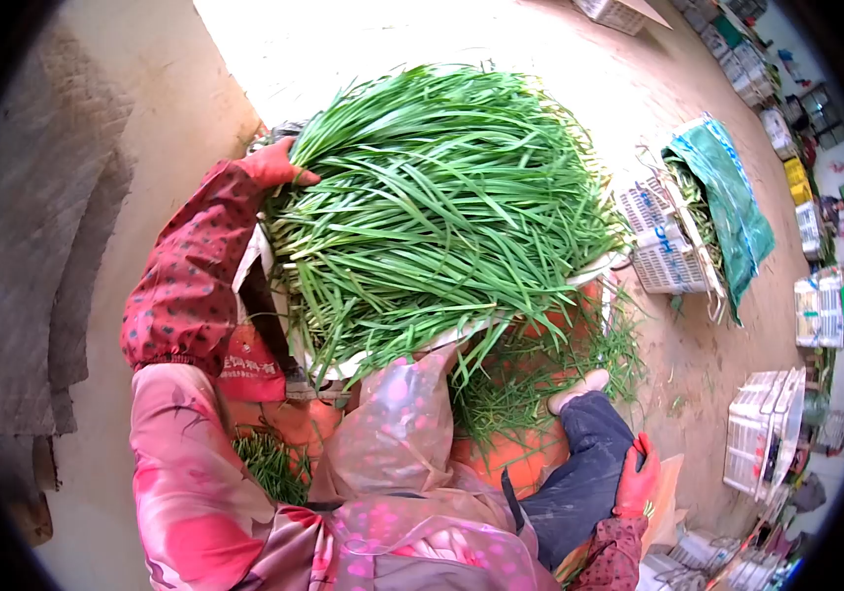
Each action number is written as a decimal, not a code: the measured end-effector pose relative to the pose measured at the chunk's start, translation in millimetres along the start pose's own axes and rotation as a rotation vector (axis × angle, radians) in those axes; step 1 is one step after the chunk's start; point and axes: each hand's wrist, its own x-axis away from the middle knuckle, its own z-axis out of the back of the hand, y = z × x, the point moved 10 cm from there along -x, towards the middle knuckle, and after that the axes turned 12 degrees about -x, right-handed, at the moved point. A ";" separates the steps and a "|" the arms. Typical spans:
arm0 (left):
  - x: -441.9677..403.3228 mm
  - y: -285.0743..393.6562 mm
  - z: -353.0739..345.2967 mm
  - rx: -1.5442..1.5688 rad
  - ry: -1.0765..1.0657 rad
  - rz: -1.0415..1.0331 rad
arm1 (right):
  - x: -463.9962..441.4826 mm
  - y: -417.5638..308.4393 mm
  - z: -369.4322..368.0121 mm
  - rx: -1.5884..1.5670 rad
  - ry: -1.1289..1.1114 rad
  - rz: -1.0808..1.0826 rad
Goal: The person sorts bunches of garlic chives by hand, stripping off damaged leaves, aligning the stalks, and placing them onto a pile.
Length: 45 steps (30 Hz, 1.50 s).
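Red-gloved, my left hand [279, 165] is pinching some greens [432, 197] at the heap's left edge, probably keeping them bunched. The heap is lying before me on white cloth [596, 268], likely containing it. My right hand [639, 479] is resting by my leg [579, 497], fingers curling; what they're pinching, if anything, I cannot tell.

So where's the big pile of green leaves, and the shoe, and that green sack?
Pile of green leaves [441, 197]: head view, middle of the pile.
Shoe [576, 392]: head view, its upper side.
Green sack [725, 202]: head view, middle of its side.
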 end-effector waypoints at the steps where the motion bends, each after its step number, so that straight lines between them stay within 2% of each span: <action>1: 6.9 11.5 2.1 0.033 0.041 0.006 | -0.2 0.7 2.8 0.006 0.012 -0.012; 2: 14.0 31.9 -1.8 0.139 -0.030 -0.083 | -0.3 -0.9 2.5 0.010 -0.009 0.002; 5: 22.1 37.1 2.7 -0.079 -0.039 0.060 | 0.9 7.0 -0.3 -0.026 -0.024 0.025; 7: 6.9 21.9 10.4 -0.274 0.072 0.096 | -3.4 10.6 -4.1 -0.068 -0.025 0.039; 9: 6.7 44.1 21.2 -0.281 0.133 -0.043 | -2.6 10.6 -1.8 -0.035 -0.022 0.036; 12: 12.9 64.8 41.7 -0.371 0.011 0.108 | -6.8 2.4 -9.4 0.027 -0.066 0.021; 13: 13.7 73.0 48.8 -0.377 0.014 0.099 | -10.2 -5.5 -14.0 0.084 -0.066 0.012; 15: 14.0 82.2 58.7 -0.454 0.012 0.104 | -18.6 -46.9 -44.3 -0.177 -0.113 -0.020; 17: 45.3 122.5 65.5 -0.530 0.042 0.105 | -22.5 -118.6 -110.9 -0.661 -0.320 -0.161; 19: 77.3 157.8 62.1 -0.648 0.106 0.125 | -9.3 -204.4 -191.3 -1.019 -0.779 -0.259; 20: 90.6 172.4 50.7 -0.681 0.136 0.064 | 1.6 -242.8 -231.2 -1.089 -0.954 -0.264; 21: 105.1 178.6 41.7 -0.630 0.256 0.078 | 15.5 -283.3 -255.2 -1.191 -1.063 -0.336; 22: 120.1 190.6 28.7 -0.767 0.277 0.157 | 24.5 -309.4 -282.3 -1.320 -1.121 -0.380; 23: 125.0 196.7 7.5 -0.731 0.390 -0.048 | 30.0 -328.4 -310.9 -1.444 -1.181 -0.424; 24: 146.5 206.9 -2.2 -0.823 0.595 0.053 | 27.8 -348.6 -333.3 -1.510 -1.218 -0.422; 25: 148.2 202.4 -20.9 -0.731 0.588 0.063 | 25.9 -364.0 -353.4 -1.573 -1.255 -0.428; 26: 155.4 203.4 -44.0 -0.802 0.660 0.057 | 25.1 -371.5 -373.1 -1.643 -1.270 -0.463; 27: 163.3 202.0 -56.0 -0.835 0.697 0.144 | 23.2 -373.5 -390.3 -1.714 -1.284 -0.496; 30: 183.0 197.5 -77.5 -0.852 0.630 0.184 | 10.0 -335.5 -426.9 -1.594 -1.083 -0.546; 31: 190.6 200.0 -77.7 -0.709 0.533 0.071 | 4.2 -329.5 -423.8 -1.534 -0.971 -0.521; 32: 195.8 201.2 -77.4 -0.566 0.434 -0.042 | 2.8 -331.0 -422.4 -1.531 -0.973 -0.521; 33: 202.5 194.1 -69.6 -0.566 0.429 -0.040 | -1.6 -335.0 -406.9 -1.531 -0.904 -0.495; 34: 218.0 189.6 -47.3 -0.257 0.583 -0.133 | -5.3 -337.6 -392.3 -1.531 -0.834 -0.471; 35: 233.2 178.8 -25.7 0.057 0.726 -0.224 | 1.3 -338.3 -391.9 -1.548 -0.864 -0.585; 37: 239.5 131.0 10.1 0.071 0.939 0.077 | -10.1 -329.4 -410.4 -1.513 -0.812 -0.500; 38: 225.9 109.3 7.4 -0.096 0.842 0.225 | -9.9 -323.6 -416.2 -1.510 -0.812 -0.502; 39: 221.4 102.2 1.4 -0.092 0.840 0.229 | -10.4 -322.9 -413.6 -1.520 -0.786 -0.478; 41: 186.8 79.4 -55.4 -0.013 0.313 0.302 | -13.0 -322.7 -409.5 -1.526 -0.760 -0.449; 42: 184.9 84.8 -69.0 0.103 0.328 0.248 | -10.1 -324.2 -408.6 -1.543 -0.807 -0.484; 43: 185.2 104.3 -71.9 -0.205 0.451 0.081 | -6.9 -324.3 -408.7 -1.559 -0.855 -0.521; 45: 184.0 127.4 -86.3 -0.297 0.483 0.053 | 2.5 -336.5 -396.1 -1.565 -0.992 -0.528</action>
